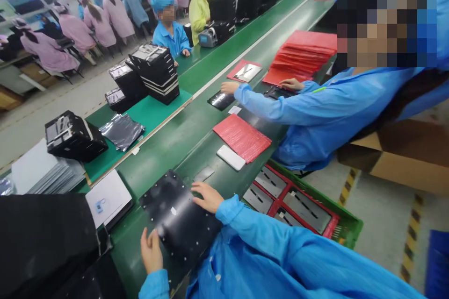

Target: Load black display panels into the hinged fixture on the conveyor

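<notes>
Item: black studded panel (177,215), flat sheet dotted with small white studs, one white label on its face; lies on the green conveyor belt (182,161), at the belt's near side

Item: right hand (208,197), blue sleeve; fingers spread, palm pressed flat on top of the panel, pinching nothing

Item: left hand (151,250), blue sleeve; fingers held together and slightly curled at the panel's lower left edge; whether they pinch the edge cannot be told

Nearby on the belt: grey metal strip (203,174), just beyond the panel; white slab (230,157), further along; red bubble pouch (242,138), touching the slab

Beside the belt, right of the hands: green plastic crate (345,229), holding red-framed trays (298,201) with grey inserts

Beside the belt, left of the hands: black bundle (42,238), fabric or wrapping, kind unclear; white folder (107,198) with a blue tag, next to it

Across the belt: co-worker in a blue gown (333,117), one hand (229,87) just beside a glossy black sheet (220,100); stack of red pouches (301,53), beyond that hand

Far side of the belt: black stacked cases (154,74) on a green mat (154,119); tape dispenser (207,37), further along
</notes>
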The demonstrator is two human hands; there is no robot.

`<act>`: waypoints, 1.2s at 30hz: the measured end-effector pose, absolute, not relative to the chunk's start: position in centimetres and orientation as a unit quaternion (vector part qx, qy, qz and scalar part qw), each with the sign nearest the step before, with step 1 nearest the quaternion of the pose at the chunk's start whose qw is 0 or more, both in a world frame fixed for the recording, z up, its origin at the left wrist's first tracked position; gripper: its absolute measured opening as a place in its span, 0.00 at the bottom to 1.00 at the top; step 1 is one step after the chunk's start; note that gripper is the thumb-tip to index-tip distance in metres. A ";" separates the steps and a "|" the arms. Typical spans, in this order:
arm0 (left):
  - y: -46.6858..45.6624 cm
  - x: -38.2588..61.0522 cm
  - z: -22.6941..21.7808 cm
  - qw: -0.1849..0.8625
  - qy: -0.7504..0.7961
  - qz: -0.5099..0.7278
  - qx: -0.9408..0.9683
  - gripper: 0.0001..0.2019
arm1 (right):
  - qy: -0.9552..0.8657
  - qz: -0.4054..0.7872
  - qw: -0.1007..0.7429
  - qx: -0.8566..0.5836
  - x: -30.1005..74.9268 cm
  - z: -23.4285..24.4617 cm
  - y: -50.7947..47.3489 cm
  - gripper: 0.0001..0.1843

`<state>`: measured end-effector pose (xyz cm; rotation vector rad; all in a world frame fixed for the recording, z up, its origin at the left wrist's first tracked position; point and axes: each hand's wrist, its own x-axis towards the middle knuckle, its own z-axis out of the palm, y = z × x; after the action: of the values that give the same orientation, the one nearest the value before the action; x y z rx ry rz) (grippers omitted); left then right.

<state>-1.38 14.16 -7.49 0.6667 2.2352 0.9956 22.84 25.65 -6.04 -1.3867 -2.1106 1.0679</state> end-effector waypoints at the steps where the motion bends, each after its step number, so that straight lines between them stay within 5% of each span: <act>1: 14.4 -0.7 -6.9 0.252 0.855 0.343 0.297 0.34 | -0.762 0.366 0.212 -0.489 23.6 -6.2 26.7 0.21; 4: 15.4 2.4 -5.5 0.172 0.835 0.259 0.453 0.30 | -0.791 0.326 0.181 -0.485 25.4 -8.0 30.3 0.32; 7: 16.8 6.6 -5.1 0.199 0.805 0.164 0.534 0.28 | -0.830 0.297 0.094 -0.463 26.3 -10.9 33.1 0.40; 11: 18.3 10.8 -5.9 0.177 0.838 0.018 0.517 0.31 | -0.850 0.299 0.089 -0.426 26.7 -12.9 34.1 0.26; 14: 18.3 12.0 -6.5 0.135 0.847 -0.022 0.514 0.31 | -0.861 0.291 0.073 -0.411 25.9 -11.5 33.1 0.25; 21: 18.6 12.5 -6.8 0.150 0.848 -0.022 0.507 0.43 | -0.944 0.183 -0.057 -0.267 21.9 -6.5 31.1 0.17; 26: 20.4 14.5 -4.4 0.205 0.890 0.022 0.407 0.48 | -0.910 0.314 -0.138 -0.232 21.8 -6.6 33.7 0.15; 36: 12.3 2.2 1.0 0.285 0.846 0.398 0.212 0.45 | -0.772 0.531 0.131 -0.325 22.9 -14.5 27.9 0.38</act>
<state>2.20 12.30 1.04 0.5678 2.2611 1.0647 22.93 27.94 -14.51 -0.9439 -2.2399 1.5410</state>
